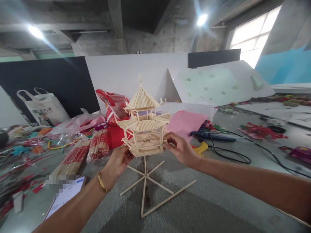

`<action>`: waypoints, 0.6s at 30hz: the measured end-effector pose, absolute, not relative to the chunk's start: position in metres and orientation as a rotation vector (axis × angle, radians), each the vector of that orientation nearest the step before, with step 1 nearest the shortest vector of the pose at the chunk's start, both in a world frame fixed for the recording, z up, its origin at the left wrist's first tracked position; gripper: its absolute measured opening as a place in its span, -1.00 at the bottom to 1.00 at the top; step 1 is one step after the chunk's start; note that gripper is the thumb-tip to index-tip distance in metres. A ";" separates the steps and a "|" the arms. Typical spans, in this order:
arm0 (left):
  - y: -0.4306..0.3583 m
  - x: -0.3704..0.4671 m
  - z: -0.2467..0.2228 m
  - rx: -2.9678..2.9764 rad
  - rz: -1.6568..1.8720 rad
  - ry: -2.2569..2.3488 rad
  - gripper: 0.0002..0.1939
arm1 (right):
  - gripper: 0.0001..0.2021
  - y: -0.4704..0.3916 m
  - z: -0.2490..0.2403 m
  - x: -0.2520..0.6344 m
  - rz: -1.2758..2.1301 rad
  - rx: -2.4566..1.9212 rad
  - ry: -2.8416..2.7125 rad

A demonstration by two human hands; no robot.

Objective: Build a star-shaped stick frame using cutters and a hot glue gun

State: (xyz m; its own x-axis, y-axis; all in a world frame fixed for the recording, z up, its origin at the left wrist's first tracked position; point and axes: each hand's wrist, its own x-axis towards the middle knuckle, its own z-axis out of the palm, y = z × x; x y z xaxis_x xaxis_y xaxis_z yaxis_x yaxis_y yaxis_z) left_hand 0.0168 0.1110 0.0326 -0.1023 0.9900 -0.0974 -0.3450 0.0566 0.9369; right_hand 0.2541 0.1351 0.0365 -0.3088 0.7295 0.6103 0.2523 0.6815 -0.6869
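Between my two hands is a model pavilion (145, 126) built of thin wooden sticks, with two tiers of roof and a pointed top. My left hand (121, 159), a gold bracelet at its wrist, grips the lower left of its base; some fingertips are hidden behind it. My right hand (178, 147) pinches the lower right side with thumb and fingers. The pavilion appears raised above the table. Just below it lies a star-shaped frame of sticks (145, 175), its spokes meeting at a centre, with one longer stick (170, 198) joined along its near right side.
Bundled sticks (73, 157) and a wrapped pack of sticks (98, 145) lie left, near a phone (65, 197). Pink paper (186, 123) sits behind my right hand. A glue gun (213, 136) with a yellow trigger and black cable lies right. Coloured scraps (26, 149) cover the far left.
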 end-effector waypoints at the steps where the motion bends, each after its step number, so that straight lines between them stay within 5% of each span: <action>1: 0.110 0.017 0.035 0.837 1.378 1.056 -0.88 | -0.91 0.133 0.039 0.255 0.535 -0.745 -1.900; 18: 0.107 0.008 0.051 0.806 1.417 1.104 -0.93 | -0.90 0.142 0.041 0.247 0.439 -0.654 -1.996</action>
State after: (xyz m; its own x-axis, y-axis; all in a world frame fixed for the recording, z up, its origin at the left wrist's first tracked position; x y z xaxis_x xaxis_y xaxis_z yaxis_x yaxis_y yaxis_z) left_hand 0.0084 0.1073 0.0507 -0.1552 0.9820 -0.1078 -0.3447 0.0484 0.9375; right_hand 0.2473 0.1417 0.0412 -0.4007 0.6092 0.6844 0.2659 0.7921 -0.5494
